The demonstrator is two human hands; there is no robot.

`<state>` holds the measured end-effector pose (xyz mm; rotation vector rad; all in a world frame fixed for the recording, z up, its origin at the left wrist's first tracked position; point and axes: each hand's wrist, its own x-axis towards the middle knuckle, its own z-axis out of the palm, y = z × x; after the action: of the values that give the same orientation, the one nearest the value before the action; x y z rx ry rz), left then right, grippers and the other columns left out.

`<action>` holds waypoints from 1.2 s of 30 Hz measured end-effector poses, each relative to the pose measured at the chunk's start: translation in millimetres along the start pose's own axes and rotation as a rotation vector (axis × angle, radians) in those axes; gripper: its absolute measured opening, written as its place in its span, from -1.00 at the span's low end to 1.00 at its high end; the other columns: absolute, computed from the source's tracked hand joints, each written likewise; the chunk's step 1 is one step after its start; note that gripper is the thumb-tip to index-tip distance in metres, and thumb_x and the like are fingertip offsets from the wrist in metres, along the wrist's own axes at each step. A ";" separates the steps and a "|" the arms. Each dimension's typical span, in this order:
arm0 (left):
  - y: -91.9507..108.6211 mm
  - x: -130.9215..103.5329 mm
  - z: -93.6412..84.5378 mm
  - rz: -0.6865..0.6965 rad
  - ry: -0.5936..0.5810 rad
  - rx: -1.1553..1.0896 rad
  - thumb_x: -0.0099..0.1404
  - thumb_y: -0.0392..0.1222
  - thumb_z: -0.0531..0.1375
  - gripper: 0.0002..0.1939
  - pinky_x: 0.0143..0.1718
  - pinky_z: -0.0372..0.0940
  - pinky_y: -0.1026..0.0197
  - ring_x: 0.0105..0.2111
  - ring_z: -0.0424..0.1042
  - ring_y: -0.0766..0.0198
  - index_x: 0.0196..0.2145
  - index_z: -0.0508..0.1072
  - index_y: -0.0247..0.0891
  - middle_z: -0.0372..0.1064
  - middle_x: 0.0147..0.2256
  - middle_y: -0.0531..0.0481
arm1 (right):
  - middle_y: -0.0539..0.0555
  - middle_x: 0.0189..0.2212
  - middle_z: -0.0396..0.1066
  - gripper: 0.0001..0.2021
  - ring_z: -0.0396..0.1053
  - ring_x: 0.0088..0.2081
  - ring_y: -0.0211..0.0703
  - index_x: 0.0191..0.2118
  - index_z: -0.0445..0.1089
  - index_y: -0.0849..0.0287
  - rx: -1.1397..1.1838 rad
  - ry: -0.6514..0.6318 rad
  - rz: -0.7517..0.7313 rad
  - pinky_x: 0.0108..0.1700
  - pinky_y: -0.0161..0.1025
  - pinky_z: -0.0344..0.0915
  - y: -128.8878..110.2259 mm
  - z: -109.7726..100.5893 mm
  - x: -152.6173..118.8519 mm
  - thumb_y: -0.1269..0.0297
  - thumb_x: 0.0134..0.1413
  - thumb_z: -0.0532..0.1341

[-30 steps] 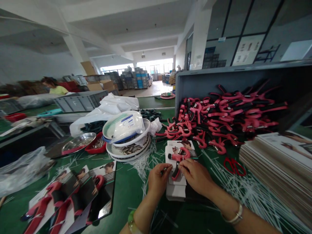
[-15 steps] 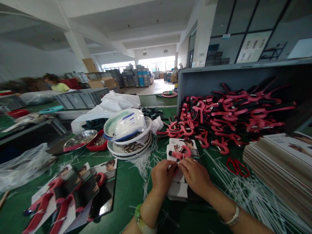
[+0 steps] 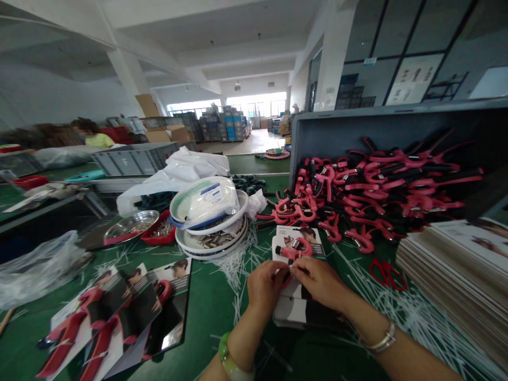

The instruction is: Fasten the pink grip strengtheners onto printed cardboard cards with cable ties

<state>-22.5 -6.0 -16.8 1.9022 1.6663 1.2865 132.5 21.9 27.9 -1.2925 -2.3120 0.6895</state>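
Red-and-black pliers [image 3: 297, 248] lie on a printed backing card [image 3: 286, 233] atop a small stack of cards, jaws pointing away from me. My left hand [image 3: 265, 288] is closed in a pinch over their handles, which are mostly hidden. From the other side my right hand [image 3: 317, 280] pinches too, its fingertips meeting those of the left. A pale bit shows between the fingertips, too small to name. At the left, several pliers [image 3: 97, 312] lie on cards overlapping one another, with white ties round their handles.
A grey crate [image 3: 296, 137] tipped toward me spills many pliers. White cable ties [image 3: 413, 317] are scattered by red scissors [image 3: 387, 273] and a tall card stack [image 3: 448, 286]. Stacked round trays [image 3: 210, 248] and a red dish [image 3: 159, 233] hold small metal parts. A person [image 3: 97, 138] sits far left.
My right wrist and forearm have shifted slightly right and down. The fingertips of both hands stay together at the same spot on the pliers.
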 end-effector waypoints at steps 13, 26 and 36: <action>-9.9 1.4 2.2 -0.198 -0.161 -0.684 0.17 -0.12 0.19 -0.76 -0.31 0.32 0.27 -0.35 0.45 0.26 -0.25 0.50 -0.32 0.50 -0.32 -0.10 | -0.07 -0.70 0.18 -0.81 0.10 -0.59 -0.34 -0.65 0.30 0.22 -0.140 -0.326 -0.028 -0.55 -0.36 -0.08 -8.8 -19.3 35.2 0.40 -0.08 0.15; -3.5 8.0 -0.6 -0.194 -0.189 -0.465 0.17 -0.17 0.17 -0.85 -0.45 0.21 0.34 -0.51 0.32 0.36 -0.40 0.48 -0.30 0.39 -0.51 0.03 | 0.08 -0.35 0.49 -0.85 0.40 -0.27 -0.13 -0.30 0.45 0.15 0.084 0.121 -0.373 -0.20 -0.15 0.28 17.6 -0.5 11.9 0.29 0.12 0.13; 11.2 8.1 -15.6 -0.017 -0.183 -0.111 0.10 -0.26 0.20 -0.93 -0.34 0.24 0.32 -0.34 0.34 0.31 -0.39 0.47 -0.20 0.37 -0.30 0.01 | 0.09 -0.45 0.36 -0.84 0.31 -0.35 -0.12 -0.38 0.28 0.17 -0.256 0.522 -0.484 -0.31 -0.20 0.25 19.2 14.0 -4.6 0.37 0.19 0.01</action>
<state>-28.1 -6.8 3.3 1.8739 1.4863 1.1364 139.7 23.4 4.8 -0.8158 -2.1723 -0.0993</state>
